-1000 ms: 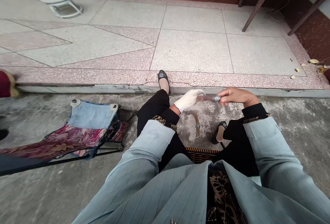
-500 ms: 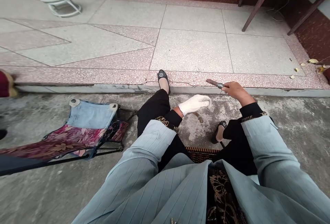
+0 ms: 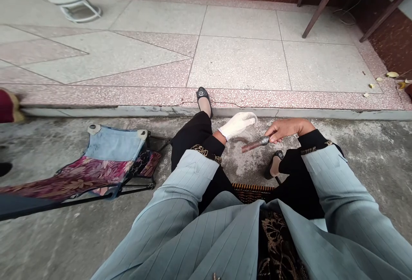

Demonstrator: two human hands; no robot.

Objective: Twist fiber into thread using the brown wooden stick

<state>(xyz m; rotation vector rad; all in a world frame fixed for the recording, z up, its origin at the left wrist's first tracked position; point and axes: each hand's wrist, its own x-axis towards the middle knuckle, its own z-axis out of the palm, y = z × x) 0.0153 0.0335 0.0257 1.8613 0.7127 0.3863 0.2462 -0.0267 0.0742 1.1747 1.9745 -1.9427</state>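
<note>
My right hand (image 3: 288, 129), bare, is closed on the handle of a short tool (image 3: 255, 144). The tool has a silver metal collar and a rusty brown blade that points left and down over the concrete. My left hand (image 3: 237, 124) wears a white glove and hovers just left of the blade tip. Its fingers are held together and curled downward, so what lies under the palm is hidden. Both hands sit between my knees, above my black trousers (image 3: 196, 136) and my black slip-on shoes (image 3: 202, 96).
A folding stool with a floral and denim seat (image 3: 96, 164) lies on the concrete to my left. A raised terrazzo step (image 3: 128, 110) runs across in front. A white stand (image 3: 75, 5) sits far left, and dark furniture legs (image 3: 322, 5) stand far right.
My right hand lifted the tool up and away to the right, then brought it back down with the blade pointing left. The gloved left hand stayed near the middle.
</note>
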